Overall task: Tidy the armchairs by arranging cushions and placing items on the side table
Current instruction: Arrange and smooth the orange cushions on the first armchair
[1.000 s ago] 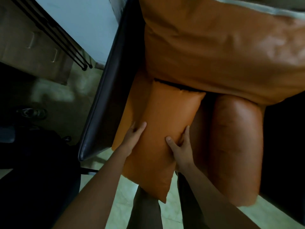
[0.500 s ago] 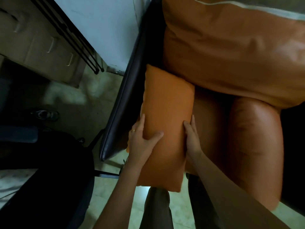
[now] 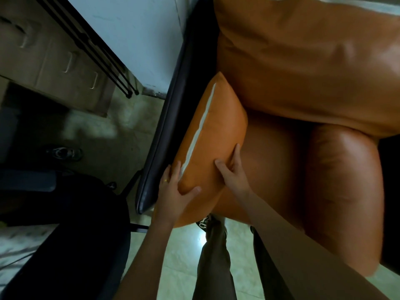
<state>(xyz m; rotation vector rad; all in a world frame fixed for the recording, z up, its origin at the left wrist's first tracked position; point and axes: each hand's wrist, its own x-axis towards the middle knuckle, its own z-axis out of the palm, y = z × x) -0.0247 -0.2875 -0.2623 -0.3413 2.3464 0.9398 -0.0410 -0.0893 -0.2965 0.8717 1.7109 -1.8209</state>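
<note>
Newly rolled onto its edge, the orange cushion (image 3: 218, 135) leans on the armchair's dark side panel (image 3: 173, 118), left hand (image 3: 175, 191) and right hand (image 3: 232, 176) both gripping it; even pressure toward the seat (image 3: 272, 165) should settle it straight.

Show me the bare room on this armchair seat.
Bare: the orange leather seat between the small orange white-striped cushion and the rounded orange arm roll, below the big orange back cushion. Crowded: by the dark armrest, where left hand and right hand grip that cushion.
</note>
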